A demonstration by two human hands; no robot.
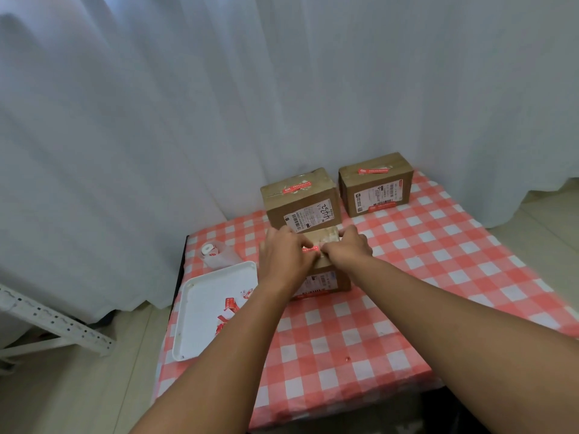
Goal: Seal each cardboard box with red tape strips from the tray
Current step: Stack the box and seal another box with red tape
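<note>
Handwritten "44232" on the middle box's label [313, 218]

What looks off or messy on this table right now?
The red tape strips lie jumbled in the white tray, which sits skewed over the table's left edge. The strip on the back-left box runs slightly slanted.

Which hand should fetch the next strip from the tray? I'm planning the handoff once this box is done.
Probably the left hand. The tray with the red strips lies on the left, right beside that forearm; the right hand would have to cross over the box and the left arm.
</note>
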